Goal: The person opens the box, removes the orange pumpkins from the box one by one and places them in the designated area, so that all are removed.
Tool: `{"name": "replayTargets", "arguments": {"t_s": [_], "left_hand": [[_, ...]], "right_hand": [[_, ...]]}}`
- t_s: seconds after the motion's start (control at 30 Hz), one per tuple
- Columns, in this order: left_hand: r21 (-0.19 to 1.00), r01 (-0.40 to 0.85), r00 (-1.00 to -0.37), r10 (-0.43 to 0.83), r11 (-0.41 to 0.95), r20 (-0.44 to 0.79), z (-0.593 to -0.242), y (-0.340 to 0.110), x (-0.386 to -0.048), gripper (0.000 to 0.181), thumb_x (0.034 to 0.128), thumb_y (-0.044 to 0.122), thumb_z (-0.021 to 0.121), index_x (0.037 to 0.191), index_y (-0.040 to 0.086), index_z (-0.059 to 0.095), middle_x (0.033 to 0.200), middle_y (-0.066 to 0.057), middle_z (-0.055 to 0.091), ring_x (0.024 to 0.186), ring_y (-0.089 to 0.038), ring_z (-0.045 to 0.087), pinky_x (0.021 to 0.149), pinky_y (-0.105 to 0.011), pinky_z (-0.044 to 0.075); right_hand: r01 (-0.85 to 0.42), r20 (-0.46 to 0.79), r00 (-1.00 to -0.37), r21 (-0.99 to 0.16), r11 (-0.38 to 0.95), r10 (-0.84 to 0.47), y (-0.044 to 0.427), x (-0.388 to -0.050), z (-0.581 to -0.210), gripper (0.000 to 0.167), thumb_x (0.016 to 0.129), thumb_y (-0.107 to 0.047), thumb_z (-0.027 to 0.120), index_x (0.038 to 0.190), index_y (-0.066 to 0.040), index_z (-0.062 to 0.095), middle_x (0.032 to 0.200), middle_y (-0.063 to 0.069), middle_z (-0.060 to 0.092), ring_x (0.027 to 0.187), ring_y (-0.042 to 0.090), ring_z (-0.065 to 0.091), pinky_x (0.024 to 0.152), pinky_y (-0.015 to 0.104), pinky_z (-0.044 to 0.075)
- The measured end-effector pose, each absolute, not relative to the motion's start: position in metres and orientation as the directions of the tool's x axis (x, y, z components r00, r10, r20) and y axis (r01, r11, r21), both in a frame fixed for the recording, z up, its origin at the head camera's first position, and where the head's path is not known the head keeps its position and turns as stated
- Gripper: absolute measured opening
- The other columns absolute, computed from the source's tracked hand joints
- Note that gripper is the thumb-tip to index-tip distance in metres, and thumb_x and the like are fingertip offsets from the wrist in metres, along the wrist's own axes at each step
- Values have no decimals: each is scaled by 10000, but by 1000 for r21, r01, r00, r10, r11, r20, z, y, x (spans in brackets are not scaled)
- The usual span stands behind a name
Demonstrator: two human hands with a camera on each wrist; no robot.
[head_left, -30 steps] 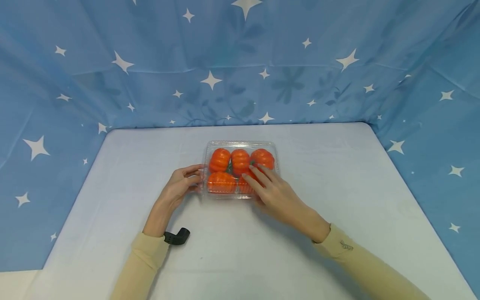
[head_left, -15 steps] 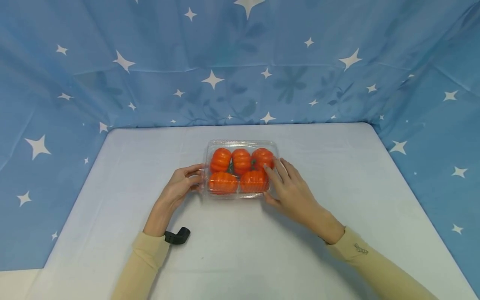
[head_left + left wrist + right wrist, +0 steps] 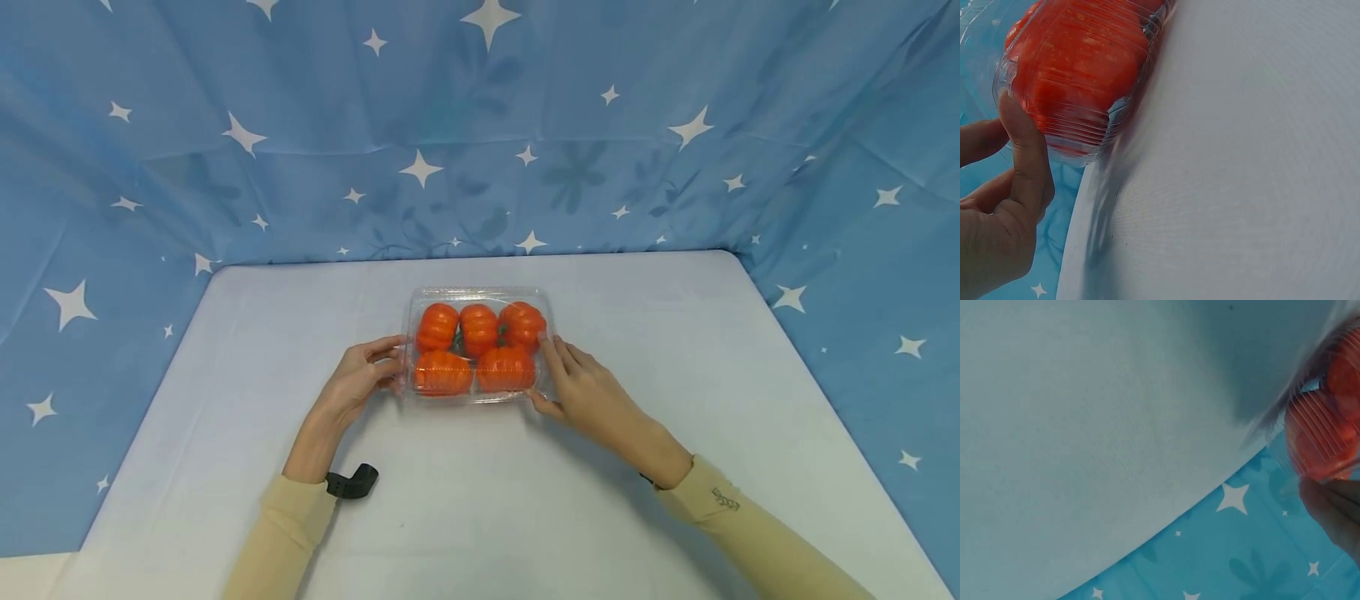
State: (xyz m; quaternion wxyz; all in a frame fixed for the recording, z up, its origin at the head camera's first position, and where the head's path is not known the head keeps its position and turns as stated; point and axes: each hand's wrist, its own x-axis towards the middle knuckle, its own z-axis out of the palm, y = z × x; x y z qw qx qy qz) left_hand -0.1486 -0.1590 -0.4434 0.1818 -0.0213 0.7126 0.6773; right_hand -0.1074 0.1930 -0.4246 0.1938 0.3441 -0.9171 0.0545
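Clear box (image 3: 480, 292): far-middle of the desk (image 3: 465, 500), between both hands; whether it sits flat or is latched, I cannot tell from here.
Orange-red fruits (image 3: 478, 331): five, ribbed, inside the box; three in the far row, two in the near one.
Left hand (image 3: 356, 381): fingers bent about the box's left end, thumb against its corner; I read a light clamp.
Right hand (image 3: 594, 402): thumb at the near right corner, other fingers along the right end; clamped there too, I judge.
Squeeze risk: thin-looking walls could buckle if I saw both hands press harder.
Tilt risk: raising one end first could send the fruits rolling and shift the weight; smooth plastic could then slip.
Curtain (image 3: 450, 108): blue, starred, behind the desk.
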Motion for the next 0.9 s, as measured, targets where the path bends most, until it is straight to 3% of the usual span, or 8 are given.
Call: {"name": "replayTargets", "arguments": {"t_s": [0.3,0.6,0.9], "left_hand": [[956,-286,-934,205,64,-293,-444,-158,-148,521,990,-12,551,1500,-50,452,1073,-64,572,751,-93,604,678,-213,562],[954,-297,-935,190,34,-298,-442,-154,-150,513,987,-30,554,1487,-65,444,1015,-24,599,724,-79,599,674,-202,555],[960,-280,-941,199,3,-275,-442,-155,-148,499,985,-55,542,1477,-57,454,981,-25,610,729,-92,620,676,-219,575]], "right_hand": [[-694,285,-693,-18,719,-662,193,-108,-415,623,868,-29,748,1370,169,437,1262,421,605,1043,491,695,847,489,609],[-642,172,-763,-84,762,-624,185,-106,-408,544,908,9,712,1353,157,435,1297,463,550,1113,548,651,865,527,593],[-647,230,-756,-125,752,-612,187,-106,-416,533,885,58,722,1340,121,453,1320,435,556,1131,503,653,899,511,590]]}}
